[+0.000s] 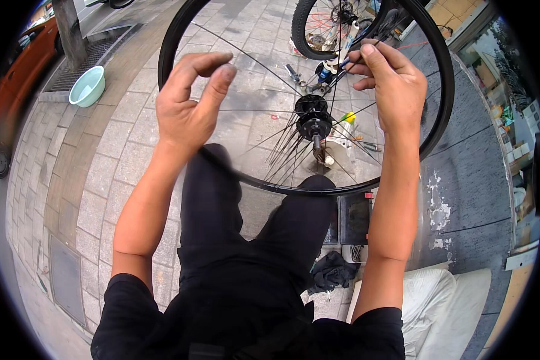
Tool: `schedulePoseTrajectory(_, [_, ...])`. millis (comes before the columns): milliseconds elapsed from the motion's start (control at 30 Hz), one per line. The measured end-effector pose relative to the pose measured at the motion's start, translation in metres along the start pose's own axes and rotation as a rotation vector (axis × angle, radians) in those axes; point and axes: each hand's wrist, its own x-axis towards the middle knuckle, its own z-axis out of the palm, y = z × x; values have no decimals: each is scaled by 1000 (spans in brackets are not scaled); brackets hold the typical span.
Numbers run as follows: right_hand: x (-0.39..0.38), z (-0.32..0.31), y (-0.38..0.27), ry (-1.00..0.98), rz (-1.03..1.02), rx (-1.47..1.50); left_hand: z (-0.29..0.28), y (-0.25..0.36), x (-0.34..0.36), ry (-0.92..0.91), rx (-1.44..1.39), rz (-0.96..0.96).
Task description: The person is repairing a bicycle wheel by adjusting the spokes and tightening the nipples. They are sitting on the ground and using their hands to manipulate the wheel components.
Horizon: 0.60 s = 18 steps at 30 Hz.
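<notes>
Grey paved sidewalk [102, 156], daylight; tree trunk [69, 30], teal basin [87, 86], orange car [18, 66] at left.

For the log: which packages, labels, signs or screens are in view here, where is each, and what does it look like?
No sign or screen can be made out.
Small boxes: stacked at the right edge behind the glass shopfront, pale and multicoloured, too small to tell apart.
Bottle: on the paving beyond the wheel rim, blue and white, its label blurred.
</notes>
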Motion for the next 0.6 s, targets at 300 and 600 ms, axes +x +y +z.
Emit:
schedulePoseTrajectory(300, [-5, -7, -10, -28, 4, -10, 43, 16, -31, -306, -446, -614])
schedulePoseTrajectory(600, [-1, -15, -3, -19, 0, 23, 64, 21, -2, -560, -770, -866])
